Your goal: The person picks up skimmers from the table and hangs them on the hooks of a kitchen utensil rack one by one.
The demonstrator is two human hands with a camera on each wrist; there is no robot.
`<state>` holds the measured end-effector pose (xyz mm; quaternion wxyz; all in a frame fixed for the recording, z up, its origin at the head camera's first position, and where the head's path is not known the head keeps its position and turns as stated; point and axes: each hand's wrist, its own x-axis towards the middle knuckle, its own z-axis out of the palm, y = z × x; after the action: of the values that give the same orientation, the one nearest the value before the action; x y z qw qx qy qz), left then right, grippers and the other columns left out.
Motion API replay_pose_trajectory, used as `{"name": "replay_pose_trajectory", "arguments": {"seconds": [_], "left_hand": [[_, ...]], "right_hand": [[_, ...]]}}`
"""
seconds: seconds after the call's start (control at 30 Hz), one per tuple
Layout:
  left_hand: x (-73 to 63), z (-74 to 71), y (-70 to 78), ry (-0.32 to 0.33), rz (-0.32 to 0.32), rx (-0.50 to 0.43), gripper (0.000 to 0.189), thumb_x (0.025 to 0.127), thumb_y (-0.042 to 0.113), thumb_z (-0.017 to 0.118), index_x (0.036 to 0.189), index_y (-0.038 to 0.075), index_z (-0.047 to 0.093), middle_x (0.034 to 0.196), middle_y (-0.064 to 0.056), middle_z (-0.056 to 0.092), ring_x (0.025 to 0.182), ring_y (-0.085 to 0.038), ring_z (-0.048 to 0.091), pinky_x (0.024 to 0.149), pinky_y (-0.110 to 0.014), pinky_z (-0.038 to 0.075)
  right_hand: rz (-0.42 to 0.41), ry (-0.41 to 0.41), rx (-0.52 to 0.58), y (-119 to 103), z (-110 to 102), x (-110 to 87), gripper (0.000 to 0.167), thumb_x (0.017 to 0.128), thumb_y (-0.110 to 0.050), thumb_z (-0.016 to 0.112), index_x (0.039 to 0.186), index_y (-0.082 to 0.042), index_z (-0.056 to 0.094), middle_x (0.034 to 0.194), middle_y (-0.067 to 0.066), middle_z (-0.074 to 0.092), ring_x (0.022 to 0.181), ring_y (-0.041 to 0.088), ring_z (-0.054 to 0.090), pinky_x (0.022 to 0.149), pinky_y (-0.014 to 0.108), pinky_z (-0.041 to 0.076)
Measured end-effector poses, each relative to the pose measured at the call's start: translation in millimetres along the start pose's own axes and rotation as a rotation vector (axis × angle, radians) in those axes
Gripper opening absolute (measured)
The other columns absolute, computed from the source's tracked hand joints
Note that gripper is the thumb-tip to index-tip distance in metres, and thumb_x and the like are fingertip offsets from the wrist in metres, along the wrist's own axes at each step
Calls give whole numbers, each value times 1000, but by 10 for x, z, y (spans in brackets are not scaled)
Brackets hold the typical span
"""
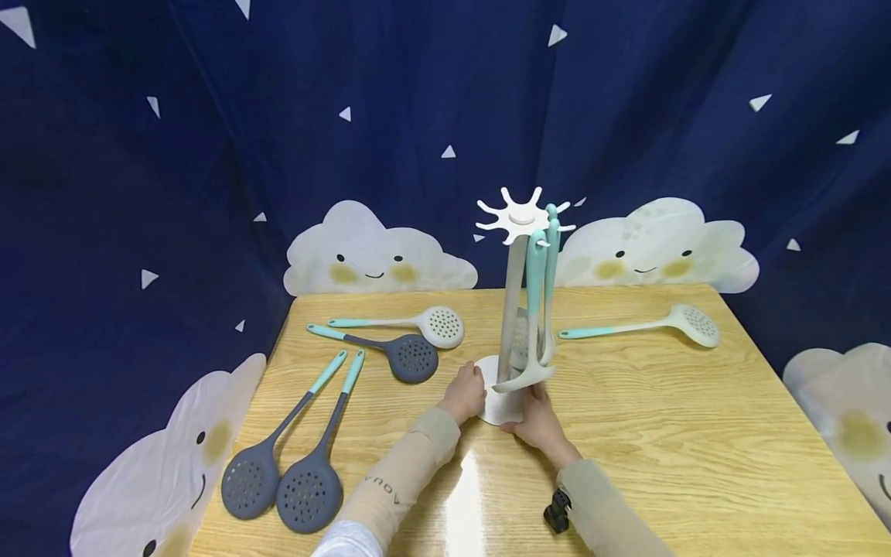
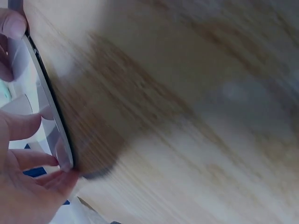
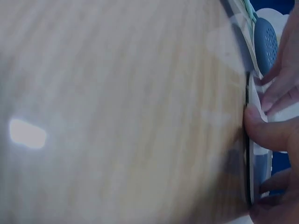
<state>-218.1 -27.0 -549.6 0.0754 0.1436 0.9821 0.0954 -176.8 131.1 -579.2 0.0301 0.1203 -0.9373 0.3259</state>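
Observation:
A white rotating-style utensil stand has a round base, a post and a spoked top of hooks. Several mint-handled utensils hang on its right side, among them a white-headed one at the front and a perforated white skimmer behind. My left hand grips the base's left rim, and my right hand grips its right front rim. In the left wrist view, fingers pinch the base edge; the right wrist view shows the thumb over that edge. Whether the base touches the table cannot be told.
Left on the wooden table lie a white skimmer, a grey skimmer and two more grey skimmers nearer the front. Another white skimmer lies at the back right. A dark blue curtain hangs behind.

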Motion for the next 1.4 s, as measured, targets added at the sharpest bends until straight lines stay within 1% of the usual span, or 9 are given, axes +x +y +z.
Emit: {"name": "replay_pose_trajectory", "arguments": {"seconds": [0.13, 0.27, 0.43, 0.57, 0.77, 0.9, 1.07, 1.23, 1.4], "left_hand": [[-27, 8, 43, 16, -34, -3, 45, 87, 17, 58, 119, -12, 47, 113, -17, 44, 103, -26, 47, 80, -31, 49], [-69, 17, 98, 52, -61, 1, 44, 86, 16, 58, 116, -14, 48, 107, -17, 43, 98, -26, 46, 76, -30, 49], [-120, 17, 171, 114, -90, 82, 46, 79, 15, 63, 110, -16, 51, 99, -16, 44, 91, -24, 46, 71, -27, 49], [-129, 34, 211, 144, -111, 152, 40, 78, 18, 64, 102, -13, 56, 95, -16, 43, 87, -23, 47, 68, -26, 49], [-120, 74, 237, 135, -129, 217, 34, 78, 23, 64, 94, -7, 63, 99, -20, 46, 91, -26, 46, 71, -27, 49], [-134, 69, 269, 141, -126, 306, 31, 79, 28, 63, 89, -2, 66, 98, -20, 52, 92, -27, 46, 71, -27, 46], [-164, 50, 311, 134, -112, 434, 29, 81, 33, 60, 84, 5, 68, 91, -13, 61, 91, -25, 46, 73, -30, 38], [-164, 52, 337, 119, -120, 476, 28, 83, 34, 58, 83, 8, 68, 85, -9, 62, 89, -24, 46, 72, -31, 35], [-165, 65, 338, 138, -116, 549, 27, 83, 37, 57, 77, 12, 67, 75, -2, 60, 83, -20, 45, 70, -30, 35]], "right_hand": [[-46, -46, -40, 42, -37, 59, 100, 58, -22, 85, 134, 14, 30, 139, 33, 25, 127, 46, 28, 102, 53, 27], [-53, -98, -37, 55, -84, 123, 97, 57, -17, 85, 132, 15, 33, 137, 33, 30, 127, 45, 28, 104, 51, 25], [-44, -175, -38, 64, -140, 195, 94, 57, -14, 85, 131, 16, 34, 135, 33, 34, 126, 45, 29, 106, 51, 21], [-57, -235, -55, 99, -175, 247, 92, 59, -14, 84, 131, 15, 34, 134, 32, 36, 126, 46, 29, 106, 51, 20], [-88, -320, -33, 157, -236, 305, 94, 61, -11, 81, 134, 14, 28, 138, 33, 29, 129, 46, 25, 106, 52, 19], [-65, -366, 6, 172, -270, 336, 94, 63, -8, 81, 136, 13, 26, 141, 31, 26, 129, 44, 25, 107, 50, 20], [-29, -422, 22, 185, -297, 358, 94, 64, -8, 79, 137, 13, 23, 141, 31, 24, 130, 43, 24, 107, 50, 20], [-14, -456, 48, 195, -328, 386, 96, 65, -6, 78, 137, 15, 19, 142, 33, 20, 131, 45, 20, 107, 51, 18], [-21, -479, 53, 182, -357, 412, 97, 65, -6, 78, 137, 16, 17, 142, 34, 17, 131, 45, 18, 107, 51, 17]]}}
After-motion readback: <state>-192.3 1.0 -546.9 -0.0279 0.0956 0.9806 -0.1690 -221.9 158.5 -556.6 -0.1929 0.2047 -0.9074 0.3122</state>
